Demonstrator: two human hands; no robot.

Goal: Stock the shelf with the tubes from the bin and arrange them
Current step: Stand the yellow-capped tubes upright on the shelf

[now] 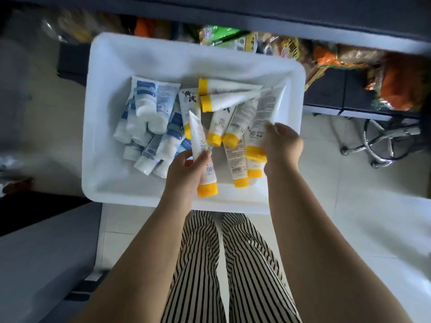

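Observation:
A white bin (109,73) stands on the floor before me. In it lie several white tubes with yellow caps (224,99) on the right and several white tubes with blue print and white caps (149,108) on the left. My left hand (186,169) grips one yellow-capped tube (201,148), cap toward me, lifted above the pile. My right hand (283,145) holds another yellow-capped tube (263,117) near its cap end, still among the others.
Dark shelves (331,94) behind the bin hold packaged snacks (396,82) in orange and green wrappers. A chrome chair base (387,143) stands at right. A grey surface (42,264) lies at lower left. My striped trousers show below the bin.

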